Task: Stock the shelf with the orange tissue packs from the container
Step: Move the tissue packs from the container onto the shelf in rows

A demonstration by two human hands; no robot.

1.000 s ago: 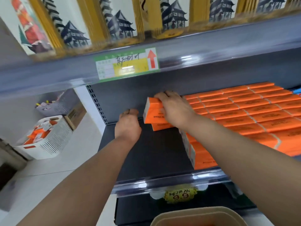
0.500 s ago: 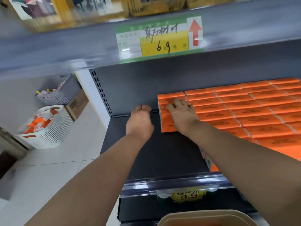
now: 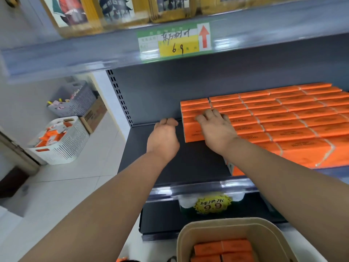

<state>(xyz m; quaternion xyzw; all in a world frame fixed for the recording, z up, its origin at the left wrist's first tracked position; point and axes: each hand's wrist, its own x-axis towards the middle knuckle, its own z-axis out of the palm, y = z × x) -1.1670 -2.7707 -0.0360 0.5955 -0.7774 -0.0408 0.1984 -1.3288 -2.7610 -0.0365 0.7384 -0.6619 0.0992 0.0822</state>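
Note:
Orange tissue packs (image 3: 279,118) lie in tight rows across the right part of the dark shelf (image 3: 170,167). My right hand (image 3: 215,129) rests flat on top of the leftmost stack of packs (image 3: 192,133), fingers spread. My left hand (image 3: 163,138) hovers just left of that stack over the bare shelf, fingers curled and holding nothing. At the bottom, a beige container (image 3: 188,235) holds more orange packs (image 3: 222,249).
A white slatted basket (image 3: 64,146) with orange and white items, a grey basket (image 3: 75,103) and a cardboard box (image 3: 95,115) stand on the tiled floor at left. The upper shelf edge carries a price label (image 3: 173,42). A yellow 9.9 tag (image 3: 213,204) hangs below.
My right hand has set the orange packs it carried down onto the left end of the rows and now rests on top. My left hand stayed beside them. The view dropped, showing the beige container.

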